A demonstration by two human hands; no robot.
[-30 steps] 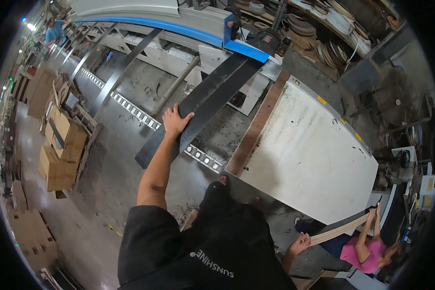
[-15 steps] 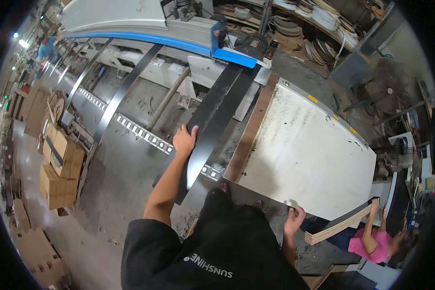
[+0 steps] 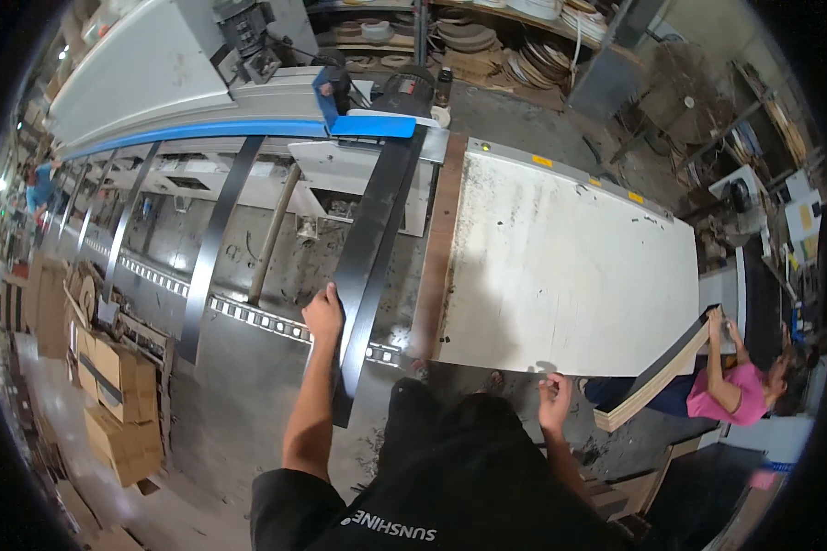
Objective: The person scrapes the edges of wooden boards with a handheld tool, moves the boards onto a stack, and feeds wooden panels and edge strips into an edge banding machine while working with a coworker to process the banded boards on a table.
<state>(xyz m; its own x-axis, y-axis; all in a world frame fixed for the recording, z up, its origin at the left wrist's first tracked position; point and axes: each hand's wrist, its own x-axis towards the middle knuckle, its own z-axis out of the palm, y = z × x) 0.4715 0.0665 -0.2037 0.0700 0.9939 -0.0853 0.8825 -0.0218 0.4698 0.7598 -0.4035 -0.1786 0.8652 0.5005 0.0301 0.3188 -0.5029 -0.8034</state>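
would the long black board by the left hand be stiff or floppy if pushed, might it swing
The black board is probably stiff, since it looks nearly straight along its length. Being long and narrow, it may swivel if the left hand pushes its edge.

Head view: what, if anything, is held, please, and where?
The left hand touches the left edge of the dark boards, grip unclear; the right hand looks empty.

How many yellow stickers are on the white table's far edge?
3: a left sticker, a middle sticker and a right sticker, spaced along the far edge of the white table. None of them seem hidden.
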